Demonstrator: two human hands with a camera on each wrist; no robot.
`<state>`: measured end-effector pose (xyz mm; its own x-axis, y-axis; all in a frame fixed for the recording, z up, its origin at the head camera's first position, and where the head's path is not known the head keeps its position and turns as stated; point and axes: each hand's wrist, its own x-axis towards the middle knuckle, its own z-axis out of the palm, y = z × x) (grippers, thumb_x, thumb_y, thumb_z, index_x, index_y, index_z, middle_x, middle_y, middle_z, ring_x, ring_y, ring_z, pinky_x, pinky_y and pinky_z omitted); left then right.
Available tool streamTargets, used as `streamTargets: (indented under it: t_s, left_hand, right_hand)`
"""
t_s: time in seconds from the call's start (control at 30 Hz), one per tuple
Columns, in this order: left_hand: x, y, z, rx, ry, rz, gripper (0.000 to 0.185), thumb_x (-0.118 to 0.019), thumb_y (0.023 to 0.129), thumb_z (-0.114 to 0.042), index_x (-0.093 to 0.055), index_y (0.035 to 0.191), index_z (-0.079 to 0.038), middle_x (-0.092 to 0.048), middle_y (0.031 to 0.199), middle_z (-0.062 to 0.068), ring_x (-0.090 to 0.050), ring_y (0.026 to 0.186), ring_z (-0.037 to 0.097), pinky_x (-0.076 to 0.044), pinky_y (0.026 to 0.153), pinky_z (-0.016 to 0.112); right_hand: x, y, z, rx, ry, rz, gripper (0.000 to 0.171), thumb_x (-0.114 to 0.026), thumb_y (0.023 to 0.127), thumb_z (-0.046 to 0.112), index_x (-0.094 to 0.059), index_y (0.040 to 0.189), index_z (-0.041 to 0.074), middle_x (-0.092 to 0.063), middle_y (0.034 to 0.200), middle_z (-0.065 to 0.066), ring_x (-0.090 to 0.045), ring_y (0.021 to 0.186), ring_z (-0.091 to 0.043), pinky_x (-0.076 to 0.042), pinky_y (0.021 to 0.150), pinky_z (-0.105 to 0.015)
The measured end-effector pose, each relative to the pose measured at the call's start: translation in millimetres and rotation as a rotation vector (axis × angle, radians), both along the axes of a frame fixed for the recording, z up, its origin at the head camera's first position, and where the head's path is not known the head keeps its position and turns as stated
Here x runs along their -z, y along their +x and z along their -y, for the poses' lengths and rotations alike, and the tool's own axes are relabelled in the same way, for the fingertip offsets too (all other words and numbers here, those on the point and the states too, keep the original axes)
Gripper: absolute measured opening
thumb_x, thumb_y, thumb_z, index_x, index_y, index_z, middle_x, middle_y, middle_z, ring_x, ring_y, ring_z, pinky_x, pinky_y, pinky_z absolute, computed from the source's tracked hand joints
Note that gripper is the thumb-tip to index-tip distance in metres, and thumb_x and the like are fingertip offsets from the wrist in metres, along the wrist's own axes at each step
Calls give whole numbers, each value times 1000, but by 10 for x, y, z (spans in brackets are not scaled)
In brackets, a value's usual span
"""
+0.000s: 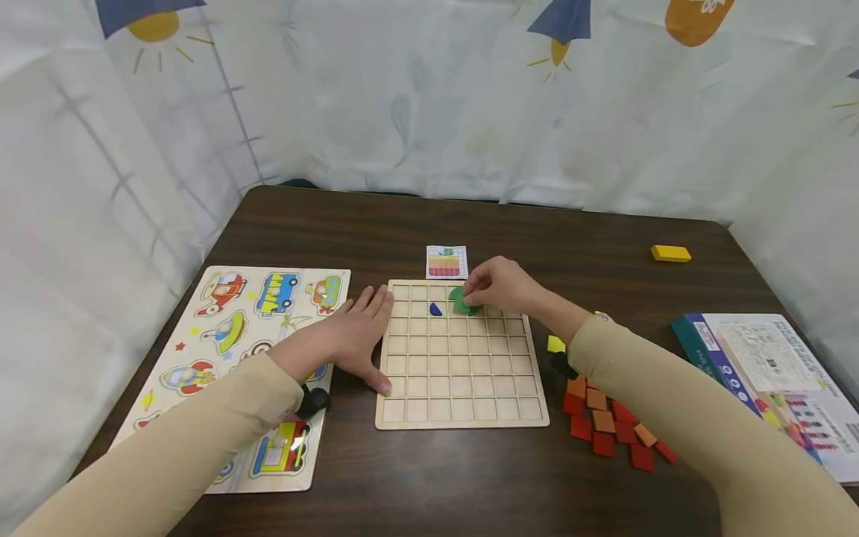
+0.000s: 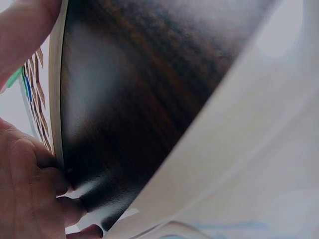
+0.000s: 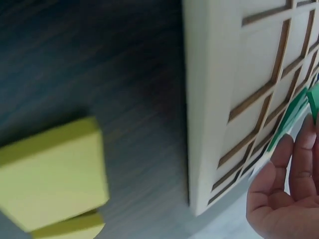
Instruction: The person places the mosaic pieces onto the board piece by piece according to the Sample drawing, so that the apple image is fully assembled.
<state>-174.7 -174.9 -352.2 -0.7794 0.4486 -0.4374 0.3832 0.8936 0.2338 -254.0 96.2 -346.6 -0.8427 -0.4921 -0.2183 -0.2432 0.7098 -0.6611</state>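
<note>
A wooden grid board [image 1: 460, 365] lies flat in the middle of the table. My left hand [image 1: 354, 334] rests at its left side, fingers spread, with thumb and fingertips on the rim. Over the board's top rows, my right hand [image 1: 503, 285] pinches a small green piece [image 3: 313, 95] between thumb and fingers. Beneath those fingertips, more green pieces [image 1: 458, 298] lie on the grid. A dark blue piece [image 1: 435, 309] sits in a cell just left of them. Behind the board's far edge is a small picture card [image 1: 446, 262] with a coloured grid pattern.
A wooden vehicle puzzle board [image 1: 221, 298] lies left, partly under my left forearm. Several red and orange tiles [image 1: 602, 421] are scattered right of the grid, beside yellow tiles [image 1: 555, 344]. Farther right are a box [image 1: 772, 365] and a yellow block [image 1: 670, 253].
</note>
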Motion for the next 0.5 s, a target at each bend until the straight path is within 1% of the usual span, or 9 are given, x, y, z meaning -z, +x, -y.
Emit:
streamTargets:
  t_s: [0.1,0.23,0.5]
  left_hand:
    - [-7,2,-6,3,1,-1,143,-85,69,-65,-4,160,9,3,169,29,2,157,49,-12,125,67]
    - [-8,4,-4,3,0,-2,143,-85,69,-65,-4,160,9,3,169,29,2,157,49,-12,125,67]
    - [9,0,11,5,-5,-4,144,-85,69,-66,-3,160,9,4,169,29,2,157,49,-13,125,67]
  right_hand:
    - [6,15,60,-6,13,4,10,-77,93,14,-79,98,6,-76,93,-6,-64,83,-17,-53,78,-28]
    - [8,29,99,-9,44,-19,9,-77,92,15,-80,96,7,-77,91,-5,-63,83,-18,-52,75,-29]
    - [30,45,169,-5,106,-59,7,-77,92,15,-80,94,8,-78,93,-5,-66,84,-17,-53,75,-29]
